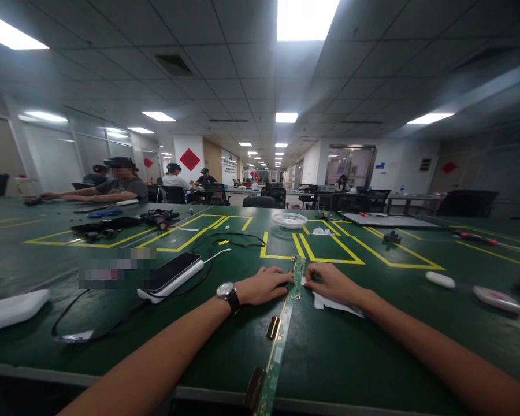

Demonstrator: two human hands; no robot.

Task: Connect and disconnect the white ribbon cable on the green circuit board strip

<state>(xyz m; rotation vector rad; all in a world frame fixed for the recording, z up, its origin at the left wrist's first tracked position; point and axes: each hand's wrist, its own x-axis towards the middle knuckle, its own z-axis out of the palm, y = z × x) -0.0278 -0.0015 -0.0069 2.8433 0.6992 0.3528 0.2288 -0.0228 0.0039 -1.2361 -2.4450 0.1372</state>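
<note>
A long, narrow green circuit board (285,325) lies on the table, running away from the near edge, with brown flex strips along its left side. My left hand (264,285), with a watch on the wrist, lies palm down and its outstretched fingers touch the board's left edge near the far end. On the other side, my right hand (329,282) has its fingers pinched together on a small piece of white tissue (303,281) against the board. More white tissue (335,305) is spread beneath the right hand and wrist.
A phone (173,271) rests on a white power bank, with black cables around it. Beyond stand a clear plastic bowl (289,220) and crumpled tissue (321,231). At right lie a white oval object (440,280) and a screwdriver (474,237). A co-worker (123,185) sits at far left.
</note>
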